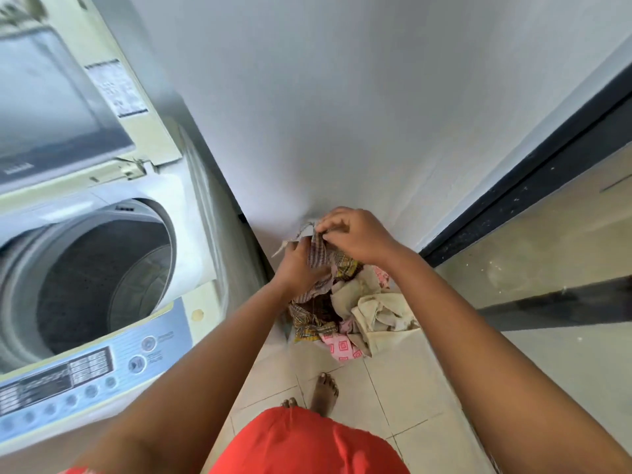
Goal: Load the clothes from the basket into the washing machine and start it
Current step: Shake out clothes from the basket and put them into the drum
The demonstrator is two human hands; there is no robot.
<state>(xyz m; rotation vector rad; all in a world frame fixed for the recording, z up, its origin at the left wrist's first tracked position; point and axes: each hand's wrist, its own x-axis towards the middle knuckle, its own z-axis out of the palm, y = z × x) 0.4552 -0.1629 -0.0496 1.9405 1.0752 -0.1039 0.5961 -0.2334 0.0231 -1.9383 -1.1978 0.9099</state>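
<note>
Clothes in a crumpled, mixed-colour pile (345, 309) lie on the tiled floor beside the open white top-loading washing machine (102, 275). Both the left hand (297, 268) and right hand (355, 237) pinch a grey checked cloth (316, 249). Soft, light fabric: likely best gathered by bunched folds.

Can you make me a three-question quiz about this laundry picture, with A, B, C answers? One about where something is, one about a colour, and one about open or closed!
1. Where is the pile of clothes?
A. on the floor by the wall
B. inside the drum
C. on the lid

2. What colour is the squares-patterned cloth?
A. green
B. pink
C. black

3. How is the washing machine's lid?
A. closed
B. missing
C. raised open

Answers:
1 A, the pile sits low beside the washing machine.
2 B, pink with red squares.
3 C, the drum is uncovered.

The left hand and right hand both grip a checked cloth.
</note>
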